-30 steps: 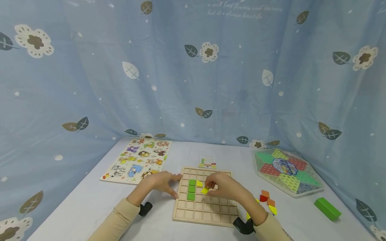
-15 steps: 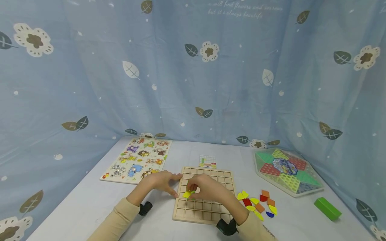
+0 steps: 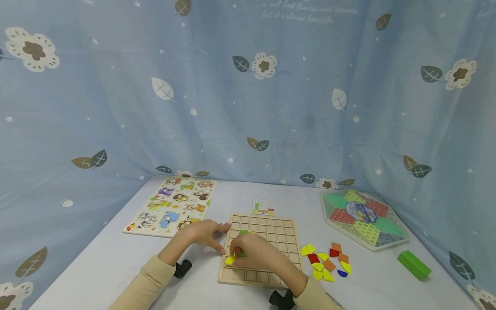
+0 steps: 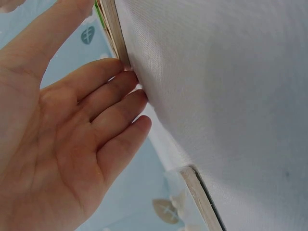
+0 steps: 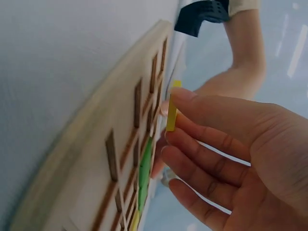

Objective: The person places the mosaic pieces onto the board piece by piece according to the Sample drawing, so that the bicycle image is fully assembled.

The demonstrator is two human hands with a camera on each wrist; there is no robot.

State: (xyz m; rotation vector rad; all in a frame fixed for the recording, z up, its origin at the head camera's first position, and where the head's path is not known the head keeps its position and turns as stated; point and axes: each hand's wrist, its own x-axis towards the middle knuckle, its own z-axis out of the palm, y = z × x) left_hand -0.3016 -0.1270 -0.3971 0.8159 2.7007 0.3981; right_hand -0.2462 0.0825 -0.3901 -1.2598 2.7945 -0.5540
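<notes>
A wooden grid board [image 3: 248, 283] lies on the white table. My right hand [image 3: 256, 252] is over its left part and pinches a yellow tile [image 3: 230, 260] between thumb and forefinger. Seen edge-on in the right wrist view, the yellow tile [image 5: 172, 113] is held above the grid. Green tiles [image 3: 242, 232] sit in the grid, partly hidden by that hand, with a bit of yellow beside them. My left hand [image 3: 205, 234] touches the board's left edge with thumb and fingers. In the left wrist view the left hand's fingers [image 4: 110, 110] are nearly straight against the board's side.
Loose yellow, red, orange and blue tiles [image 3: 328, 265] lie right of the board. A patterned card [image 3: 263, 206] is behind it. An animal puzzle [image 3: 164, 206] lies at the left, a hexagonal game box [image 3: 364, 219] and a green block [image 3: 413, 265] at the right.
My right hand has moved left across the board with the yellow tile, then slightly towards the near side. The left hand stays at the board's edge. The head view has shifted slightly.
</notes>
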